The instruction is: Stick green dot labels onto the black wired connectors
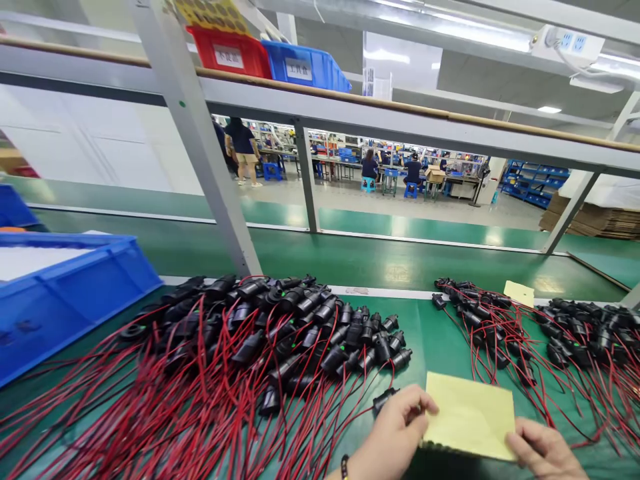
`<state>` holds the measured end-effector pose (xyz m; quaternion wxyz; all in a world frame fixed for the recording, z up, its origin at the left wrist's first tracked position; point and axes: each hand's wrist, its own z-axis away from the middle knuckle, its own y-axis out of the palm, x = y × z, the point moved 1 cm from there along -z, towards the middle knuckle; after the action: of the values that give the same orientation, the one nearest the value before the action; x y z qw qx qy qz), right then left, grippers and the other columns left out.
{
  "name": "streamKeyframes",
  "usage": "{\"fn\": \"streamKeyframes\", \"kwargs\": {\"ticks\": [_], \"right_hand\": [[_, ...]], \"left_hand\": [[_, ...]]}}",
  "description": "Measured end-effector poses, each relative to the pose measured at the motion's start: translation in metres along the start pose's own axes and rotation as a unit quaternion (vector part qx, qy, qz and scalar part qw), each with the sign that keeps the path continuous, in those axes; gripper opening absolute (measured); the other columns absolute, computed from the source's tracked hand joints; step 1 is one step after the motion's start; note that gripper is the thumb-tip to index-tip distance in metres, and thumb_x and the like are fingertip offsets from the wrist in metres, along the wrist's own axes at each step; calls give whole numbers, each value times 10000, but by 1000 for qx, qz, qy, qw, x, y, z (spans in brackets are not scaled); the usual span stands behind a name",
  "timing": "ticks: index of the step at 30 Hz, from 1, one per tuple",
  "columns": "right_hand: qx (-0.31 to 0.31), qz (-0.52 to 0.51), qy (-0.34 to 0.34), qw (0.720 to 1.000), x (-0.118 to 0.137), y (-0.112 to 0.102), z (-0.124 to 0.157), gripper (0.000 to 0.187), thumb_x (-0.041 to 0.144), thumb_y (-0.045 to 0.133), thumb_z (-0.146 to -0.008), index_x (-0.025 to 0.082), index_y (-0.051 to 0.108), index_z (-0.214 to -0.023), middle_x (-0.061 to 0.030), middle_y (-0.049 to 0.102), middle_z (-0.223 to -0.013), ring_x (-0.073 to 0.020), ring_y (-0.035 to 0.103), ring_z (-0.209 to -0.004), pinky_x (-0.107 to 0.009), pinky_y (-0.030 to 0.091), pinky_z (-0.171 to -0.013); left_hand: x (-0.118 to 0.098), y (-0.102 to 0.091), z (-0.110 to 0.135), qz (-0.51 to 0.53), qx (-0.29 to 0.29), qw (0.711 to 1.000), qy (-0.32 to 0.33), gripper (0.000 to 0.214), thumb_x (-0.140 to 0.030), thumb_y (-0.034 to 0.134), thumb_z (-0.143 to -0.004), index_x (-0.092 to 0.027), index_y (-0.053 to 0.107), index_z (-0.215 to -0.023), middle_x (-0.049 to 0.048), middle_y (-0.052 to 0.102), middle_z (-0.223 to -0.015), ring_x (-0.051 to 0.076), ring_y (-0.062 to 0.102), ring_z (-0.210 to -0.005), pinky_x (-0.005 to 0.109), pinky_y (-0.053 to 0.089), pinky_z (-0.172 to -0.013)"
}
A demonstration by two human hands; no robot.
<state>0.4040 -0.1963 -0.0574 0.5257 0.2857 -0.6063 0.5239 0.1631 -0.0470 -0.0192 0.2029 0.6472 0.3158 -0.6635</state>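
My left hand [393, 433], with a beaded bracelet on its wrist, pinches the left edge of a pale yellow sheet of paper [470, 413]. The fingers of my right hand [545, 447] grip the same sheet at its lower right corner. A dark, ridged strip shows along the paper's lower left edge; what it is I cannot make out. Just beyond my left hand lies one black cylindrical part [384, 401] with wires. To the left spreads a large pile of similar black parts [300, 320], their red and black wires [225, 413] trailing toward me.
Two smaller piles of black wired parts [483, 313] [590, 330] lie at the right, with a yellow slip [519, 293] between them. A blue bin [75, 287] stands at left on the green bench. Metal posts [200, 147] support a shelf with red [230, 53] and blue bins [305, 67].
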Motion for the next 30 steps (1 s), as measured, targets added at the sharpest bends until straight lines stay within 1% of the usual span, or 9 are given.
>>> {"fn": "streamKeyframes", "kwargs": {"ticks": [4,8,13,16,19,22,26,28,30], "right_hand": [[-58,-58,30,996,22,8,-29,500,675,552,-813,209,523,-635,61,454,-490,-91,423,-429,-211,306,-419],[-78,6,46,996,15,23,-75,453,632,468,-808,231,447,-600,79,400,-420,-84,363,-352,-211,235,-376],[-144,143,15,979,6,17,-99,322,504,489,-793,211,556,-678,10,580,-536,-152,545,-464,-266,399,-489],[-183,224,-31,957,13,11,-95,267,441,472,-821,208,603,-819,-53,666,-769,-204,609,-675,-330,460,-659],[-150,275,-90,945,27,21,-90,284,405,412,-880,208,611,-832,-67,652,-862,-206,612,-754,-334,466,-735],[-89,316,-145,933,40,48,-91,257,326,404,-910,219,625,-832,-40,626,-849,-177,607,-736,-290,469,-728],[-46,368,-182,911,47,85,-100,254,143,420,-891,223,659,-858,-33,635,-883,-162,636,-767,-251,463,-732],[-43,393,-187,899,47,98,-106,260,89,445,-874,218,670,-873,-36,635,-899,-161,646,-778,-241,457,-731],[-43,416,-188,889,45,106,-111,245,64,476,-861,212,672,-859,-39,633,-901,-161,648,-770,-233,449,-712]], "left_hand": [[-14,-25,-8,80,-72,994,-11,282,-337,487,-887,-197,562,-1120,53,599,-1008,166,646,-762,300,528,-701],[5,-51,1,-169,-157,972,35,272,-242,446,-889,-199,592,-1114,111,649,-1104,253,634,-1032,428,503,-952],[42,-54,18,-421,-87,902,-24,454,-144,556,-772,-146,592,-1225,181,622,-1283,354,545,-1232,548,407,-1076],[56,-46,19,-484,-71,871,-34,507,-91,553,-759,-152,577,-1262,177,610,-1316,365,521,-1265,546,413,-1070],[58,-38,13,-495,-81,865,-15,443,-101,561,-772,-163,596,-1209,152,657,-1217,345,569,-1188,509,448,-1029],[51,-34,8,-472,-94,876,-35,328,-111,576,-761,-161,624,-1082,135,669,-1127,330,589,-1122,478,451,-1004],[40,-37,14,-291,-107,947,-78,256,-167,572,-796,-170,570,-1052,112,660,-1100,271,611,-1074,402,463,-969],[42,-38,19,-130,-109,981,-92,214,-258,577,-819,-196,531,-1019,60,664,-983,215,648,-893,327,518,-782],[51,-35,22,41,-82,989,-115,251,-400,606,-822,-210,496,-943,-1,633,-799,148,609,-649,235,461,-554]]}}
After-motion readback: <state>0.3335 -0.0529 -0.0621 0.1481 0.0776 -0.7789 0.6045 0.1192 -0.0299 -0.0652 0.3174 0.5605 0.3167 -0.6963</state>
